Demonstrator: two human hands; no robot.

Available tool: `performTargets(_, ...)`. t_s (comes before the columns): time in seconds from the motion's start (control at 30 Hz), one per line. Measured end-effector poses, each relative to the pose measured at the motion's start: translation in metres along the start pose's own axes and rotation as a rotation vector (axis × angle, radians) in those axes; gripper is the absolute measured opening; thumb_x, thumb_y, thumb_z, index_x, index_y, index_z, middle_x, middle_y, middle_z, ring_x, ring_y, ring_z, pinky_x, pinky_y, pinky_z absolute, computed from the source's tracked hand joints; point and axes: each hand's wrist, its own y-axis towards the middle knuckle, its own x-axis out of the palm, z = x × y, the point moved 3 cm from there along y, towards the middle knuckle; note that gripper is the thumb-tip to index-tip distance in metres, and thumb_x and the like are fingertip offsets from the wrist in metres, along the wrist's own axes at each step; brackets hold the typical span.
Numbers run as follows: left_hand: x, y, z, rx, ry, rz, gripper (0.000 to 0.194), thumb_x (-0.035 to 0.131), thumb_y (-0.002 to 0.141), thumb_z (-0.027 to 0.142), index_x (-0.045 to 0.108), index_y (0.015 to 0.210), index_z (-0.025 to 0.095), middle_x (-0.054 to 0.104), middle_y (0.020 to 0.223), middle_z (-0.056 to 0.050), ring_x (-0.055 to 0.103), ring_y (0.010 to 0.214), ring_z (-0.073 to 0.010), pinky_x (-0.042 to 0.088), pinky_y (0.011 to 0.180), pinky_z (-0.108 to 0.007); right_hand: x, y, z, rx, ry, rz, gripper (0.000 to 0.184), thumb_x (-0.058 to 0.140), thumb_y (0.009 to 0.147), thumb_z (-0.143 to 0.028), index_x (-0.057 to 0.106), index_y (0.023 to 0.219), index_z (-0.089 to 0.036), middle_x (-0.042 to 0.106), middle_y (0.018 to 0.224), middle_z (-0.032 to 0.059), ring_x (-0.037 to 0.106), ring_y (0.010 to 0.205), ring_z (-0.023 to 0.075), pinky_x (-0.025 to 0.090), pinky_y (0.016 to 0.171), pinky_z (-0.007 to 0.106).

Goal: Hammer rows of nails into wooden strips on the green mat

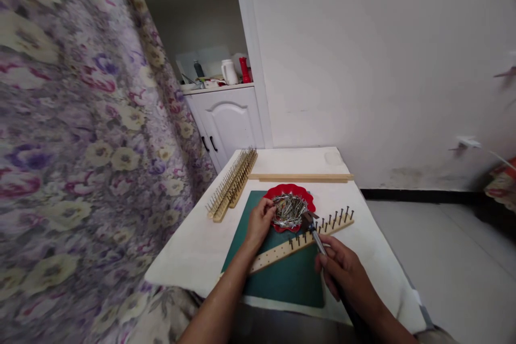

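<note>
My right hand [342, 266] is wrapped round a hammer [318, 241] with a metal shaft and a dark grip. The hammer's head is over the middle of a pale wooden strip [266, 259], close to the nails standing in it. Dark nails rise from the strip's right part, while bare holes show towards its left. At the left edge of a red scalloped dish [308, 194], my left hand [260, 220] has its fingertips pinched together; what lies between them is too small to make out. A heap of loose nails [291, 210] fills the dish.
A green cutting mat [282, 286] lies under the strip on the white-covered table [185, 250]. Nail-studded strips [236, 185] lie at the back left, and plain wooden bars [302, 177] cross the back. A flowered curtain [92, 145] hangs at the left.
</note>
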Motion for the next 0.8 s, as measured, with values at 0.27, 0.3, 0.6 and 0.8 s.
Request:
performTargets(0.27, -0.013, -0.04, 0.006, -0.129, -0.341, 0.117, 0.022, 0.056, 0.077, 0.039, 0.054, 0.081, 0.018, 0.061, 0.069, 0.001, 0.057, 0.064, -0.0119, 0.045, 0.065, -0.023, 0.001, -0.003, 0.003, -0.003, 0.006, -0.021, 0.044, 0.057, 0.084, -0.041, 0.047, 0.12, -0.018, 0.06, 0.069, -0.002, 0.039, 0.029, 0.0022, 0.026, 0.028, 0.014)
performTargets(0.3, -0.012, -0.049, 0.005, -0.146, -0.351, 0.114, 0.022, 0.057, 0.076, 0.038, 0.055, 0.081, 0.017, 0.062, 0.071, 0.001, 0.058, 0.065, -0.0119, 0.045, 0.065, -0.023, 0.002, -0.004, 0.003, -0.001, 0.004, -0.027, 0.044, 0.056, 0.084, -0.04, 0.046, 0.121, -0.018, 0.06, 0.069, -0.0019, 0.039, 0.029, 0.0022, 0.025, 0.028, 0.014)
performTargets(0.6, 0.006, -0.087, 0.001, -0.261, -0.308, 0.066, 0.022, 0.066, 0.071, 0.036, 0.061, 0.077, 0.015, 0.058, 0.062, 0.003, 0.05, 0.056, -0.0097, 0.034, 0.053, -0.018, 0.005, -0.008, 0.0, -0.009, -0.007, -0.034, 0.041, 0.055, 0.086, -0.038, 0.045, 0.12, -0.018, 0.06, 0.069, -0.002, 0.039, 0.029, 0.0025, 0.023, 0.03, 0.015)
performTargets(0.8, 0.011, -0.087, -0.003, -0.206, -0.265, 0.036, 0.017, 0.062, 0.075, 0.032, 0.061, 0.077, 0.015, 0.055, 0.064, 0.003, 0.047, 0.06, -0.01, 0.034, 0.056, -0.019, 0.008, -0.009, 0.0, 0.024, -0.023, -0.057, 0.041, 0.055, 0.085, -0.039, 0.046, 0.119, -0.018, 0.059, 0.068, -0.0026, 0.038, 0.029, 0.0022, 0.022, 0.03, 0.015)
